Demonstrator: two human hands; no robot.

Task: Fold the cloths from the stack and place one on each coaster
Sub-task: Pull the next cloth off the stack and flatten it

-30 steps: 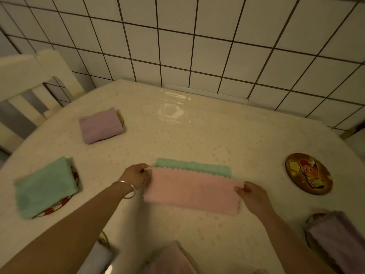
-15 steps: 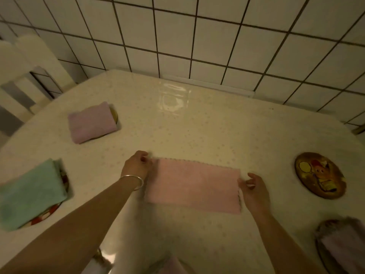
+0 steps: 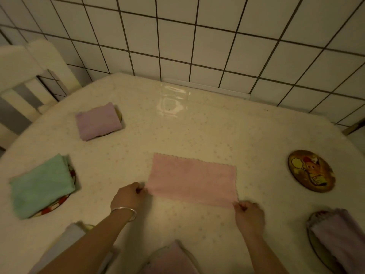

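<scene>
A pink cloth [image 3: 192, 179] lies flat on the table as a wide rectangle, folded once. My left hand [image 3: 129, 196] pinches its near left corner and my right hand [image 3: 248, 214] pinches its near right corner. A bare round coaster with a cartoon picture [image 3: 311, 171] sits to the right. Folded cloths rest on other coasters: a purple one [image 3: 97, 121] at the far left, a green one [image 3: 40, 184] at the left, a purple one [image 3: 339, 236] at the near right, and a pink one [image 3: 169, 260] at the near edge.
The table [image 3: 177, 135] has a pale speckled cover and butts against a white tiled wall [image 3: 197, 46]. A white chair [image 3: 23, 76] stands at the far left. Another pale folded cloth [image 3: 65, 240] lies by my left forearm.
The pink cloth's fold was pressed flat over the green edge that showed behind it. Both hands then slid from its side edges back to the near corners. The camera tilted slightly.
</scene>
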